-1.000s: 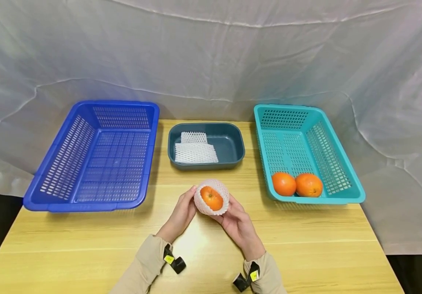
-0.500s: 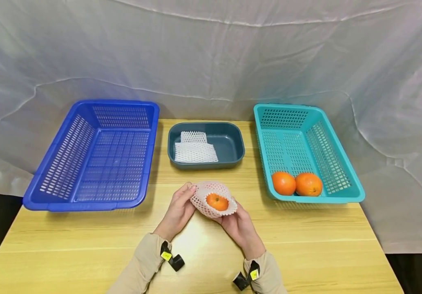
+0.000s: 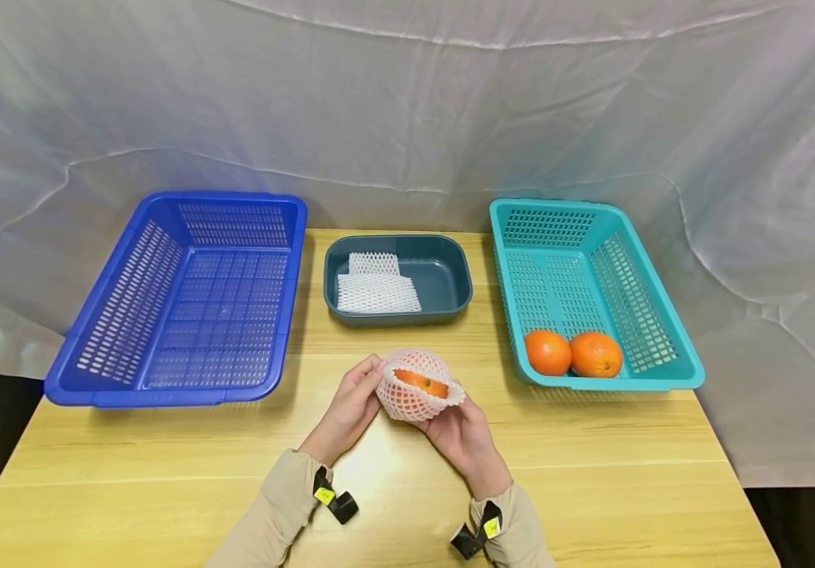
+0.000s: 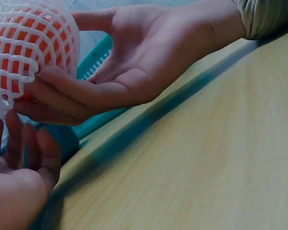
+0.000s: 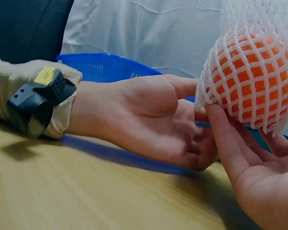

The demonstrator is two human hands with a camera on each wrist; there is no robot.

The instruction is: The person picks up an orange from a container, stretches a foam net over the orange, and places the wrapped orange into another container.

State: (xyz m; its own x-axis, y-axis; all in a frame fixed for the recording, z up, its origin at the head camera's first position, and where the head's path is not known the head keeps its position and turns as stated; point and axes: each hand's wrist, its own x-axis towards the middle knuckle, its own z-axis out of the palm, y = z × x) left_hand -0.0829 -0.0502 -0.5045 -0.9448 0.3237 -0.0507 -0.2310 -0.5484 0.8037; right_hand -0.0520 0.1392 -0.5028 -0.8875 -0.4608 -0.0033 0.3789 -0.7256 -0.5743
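Left grip (image 3: 346, 410) and right grip (image 3: 461, 440) hold a netted orange (image 3: 417, 390), opening upward.

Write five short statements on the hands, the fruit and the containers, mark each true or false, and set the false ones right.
1. The dark tray stands between the blue basket and the turquoise basket. True.
2. The tray holds a folded towel. False: it holds white foam nets.
3. The left hand and the right hand both hold the netted orange. True.
4. The blue basket holds the unwrapped fruit. False: two bare oranges lie in the turquoise basket.
5. The netted orange is completely covered. False: orange skin shows through the net's opening.
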